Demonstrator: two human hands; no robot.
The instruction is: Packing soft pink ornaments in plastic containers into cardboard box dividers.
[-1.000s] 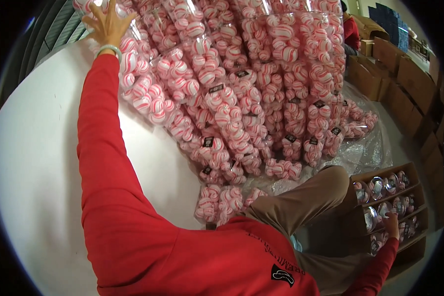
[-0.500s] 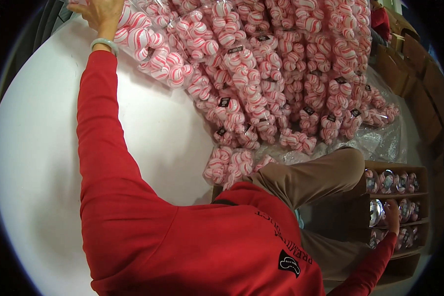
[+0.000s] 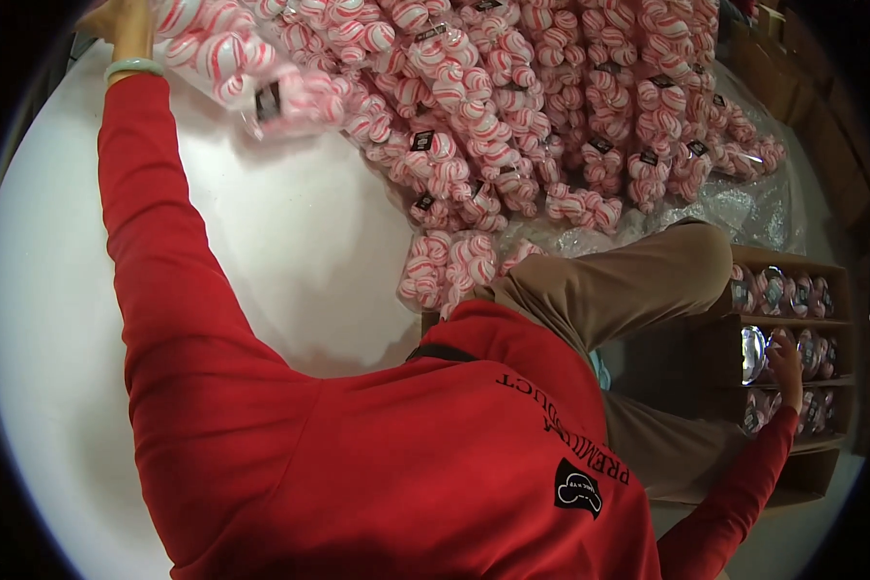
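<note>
At the far left edge of the white table [image 3: 58,319], my left hand [image 3: 121,27] is closed at the end of a clear pack of pink-and-white swirled balls [image 3: 222,58]. Its fingertips are partly cut off by the frame. The lower end of that pack, with a black label, is smeared by motion. On the right, my right hand [image 3: 786,358] reaches into a cardboard carton [image 3: 846,290] with its fingers bent round a clear pack of the same balls [image 3: 810,356]. Beside it shows a shiny round silver end [image 3: 752,355].
A large heap of clear packs with swirled balls [image 3: 493,116] covers the back of the table. Two short packs [image 3: 445,266] lie near my waist. Clear plastic film [image 3: 754,208] lies right of the heap. Brown cardboard [image 3: 822,145] stands at the far right.
My left hand has moved left, and the pack by it has swung toward me, apart from the heap. My right hand stays in the carton. The whole view has shifted slightly.
</note>
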